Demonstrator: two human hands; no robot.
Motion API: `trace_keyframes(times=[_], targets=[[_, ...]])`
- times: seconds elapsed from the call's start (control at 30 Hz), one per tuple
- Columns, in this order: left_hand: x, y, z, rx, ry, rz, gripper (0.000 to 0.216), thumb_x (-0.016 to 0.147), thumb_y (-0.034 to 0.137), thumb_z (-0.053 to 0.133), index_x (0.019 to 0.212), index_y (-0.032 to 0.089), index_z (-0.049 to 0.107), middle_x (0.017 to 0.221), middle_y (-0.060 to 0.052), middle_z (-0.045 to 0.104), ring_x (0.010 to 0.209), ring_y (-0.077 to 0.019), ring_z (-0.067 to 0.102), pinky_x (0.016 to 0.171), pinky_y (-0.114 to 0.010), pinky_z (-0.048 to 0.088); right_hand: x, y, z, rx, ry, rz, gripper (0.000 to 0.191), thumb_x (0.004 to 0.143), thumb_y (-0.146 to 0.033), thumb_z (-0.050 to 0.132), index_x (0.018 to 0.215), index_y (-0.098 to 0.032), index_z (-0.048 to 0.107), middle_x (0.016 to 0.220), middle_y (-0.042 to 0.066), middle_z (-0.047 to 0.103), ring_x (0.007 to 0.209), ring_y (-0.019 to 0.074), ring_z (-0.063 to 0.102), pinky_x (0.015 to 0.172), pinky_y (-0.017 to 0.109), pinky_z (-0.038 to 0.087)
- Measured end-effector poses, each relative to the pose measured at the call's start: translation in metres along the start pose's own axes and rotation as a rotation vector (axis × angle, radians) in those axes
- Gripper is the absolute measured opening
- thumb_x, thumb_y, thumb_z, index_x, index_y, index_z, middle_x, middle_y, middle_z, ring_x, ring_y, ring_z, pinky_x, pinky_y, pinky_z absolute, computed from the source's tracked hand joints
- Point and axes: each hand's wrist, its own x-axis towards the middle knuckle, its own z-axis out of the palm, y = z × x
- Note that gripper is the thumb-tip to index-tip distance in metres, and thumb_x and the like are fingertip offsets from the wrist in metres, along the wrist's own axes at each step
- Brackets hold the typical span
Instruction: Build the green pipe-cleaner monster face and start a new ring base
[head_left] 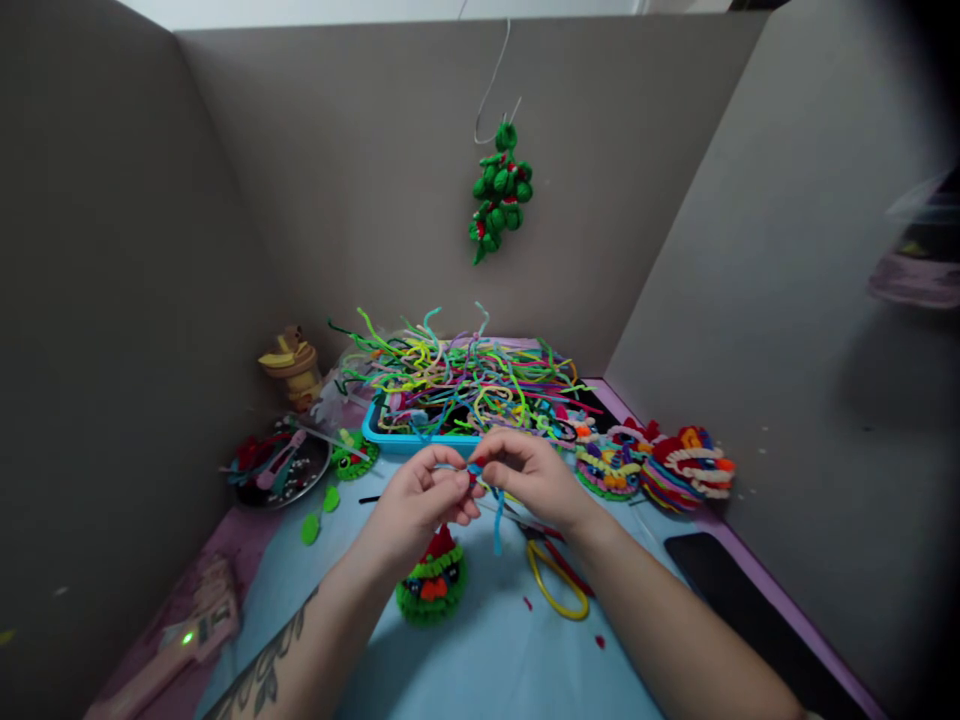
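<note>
My left hand (421,495) and my right hand (529,472) meet above the light blue table top (480,650), both pinching a light blue pipe cleaner (496,510) whose loose end hangs down between them. Just below my left hand lies a round green, red and orange pipe-cleaner figure (433,580). Scissors with red and yellow handles (553,575) rest under my right wrist. Behind the hands a blue tray (390,435) overflows with a tangle of coloured pipe cleaners (465,375).
Finished colourful pipe-cleaner pieces (652,468) lie at the right. A black phone (720,585) lies near the right edge. A metal dish of scraps (274,465), a yellow figurine (291,365) and a pink glue gun (187,635) sit left. A green ornament (499,190) hangs from the grey cardboard wall.
</note>
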Motion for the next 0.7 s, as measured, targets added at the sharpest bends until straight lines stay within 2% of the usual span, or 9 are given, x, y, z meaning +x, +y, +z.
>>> trace_keyframes(times=[0.27, 0.33, 0.43, 0.53, 0.63, 0.7], targets=[[-0.0005, -0.0022, 0.0016, -0.143, -0.157, -0.137, 0.025, 0.077, 0.032, 0.067, 0.088, 0.016, 0.052, 0.062, 0.002, 0.060, 0.041, -0.0045, 0.051, 0.041, -0.014, 0.038, 0.0010, 0.0041, -0.0026, -0.108, 0.002, -0.142, 0.028, 0.084, -0.045, 0.056, 0.074, -0.019, 0.060, 0.071, 0.001, 0.056, 0.067, 0.0148, 0.051, 0.065, 0.028, 0.041], [-0.0002, -0.0023, 0.0013, -0.090, -0.122, -0.112, 0.028, 0.076, 0.035, 0.068, 0.092, 0.016, 0.054, 0.067, 0.000, 0.063, 0.047, -0.0069, 0.056, 0.044, -0.016, 0.041, 0.0011, 0.0016, -0.0027, -0.148, 0.012, -0.146, 0.027, 0.086, -0.042, 0.054, 0.073, -0.019, 0.059, 0.070, 0.001, 0.056, 0.067, 0.0150, 0.051, 0.065, 0.028, 0.040], [0.0000, -0.0001, 0.0009, 0.094, 0.005, 0.008, 0.032, 0.071, 0.035, 0.072, 0.092, 0.016, 0.058, 0.075, -0.002, 0.065, 0.065, -0.0133, 0.064, 0.054, -0.021, 0.049, 0.0010, -0.0032, -0.0031, -0.218, 0.039, -0.111, 0.021, 0.086, -0.034, 0.055, 0.072, -0.019, 0.058, 0.070, 0.001, 0.057, 0.068, 0.0150, 0.051, 0.066, 0.028, 0.040], [-0.0003, 0.0030, 0.0010, 0.215, 0.069, 0.078, 0.029, 0.066, 0.031, 0.076, 0.085, 0.015, 0.061, 0.069, -0.001, 0.064, 0.065, -0.0131, 0.063, 0.057, -0.022, 0.049, 0.0008, -0.0046, -0.0024, -0.253, 0.067, -0.071, 0.015, 0.084, -0.028, 0.057, 0.072, -0.019, 0.060, 0.071, 0.001, 0.059, 0.069, 0.0149, 0.053, 0.066, 0.028, 0.041], [0.0002, 0.0033, 0.0009, 0.192, 0.094, 0.071, 0.028, 0.066, 0.030, 0.076, 0.082, 0.015, 0.060, 0.063, 0.000, 0.064, 0.061, -0.0123, 0.063, 0.054, -0.020, 0.047, 0.0003, -0.0017, -0.0002, -0.125, 0.084, -0.010, 0.010, 0.082, -0.027, 0.059, 0.085, -0.019, 0.063, 0.079, 0.003, 0.063, 0.073, 0.0152, 0.057, 0.066, 0.028, 0.044], [0.0010, 0.0023, 0.0008, 0.120, 0.112, 0.050, 0.029, 0.066, 0.030, 0.076, 0.083, 0.015, 0.058, 0.062, 0.000, 0.064, 0.062, -0.0129, 0.064, 0.053, -0.019, 0.046, 0.0001, 0.0006, 0.0013, 0.003, 0.092, 0.030, 0.016, 0.080, -0.028, 0.062, 0.094, -0.020, 0.062, 0.084, 0.003, 0.063, 0.077, 0.0150, 0.058, 0.068, 0.028, 0.046]])
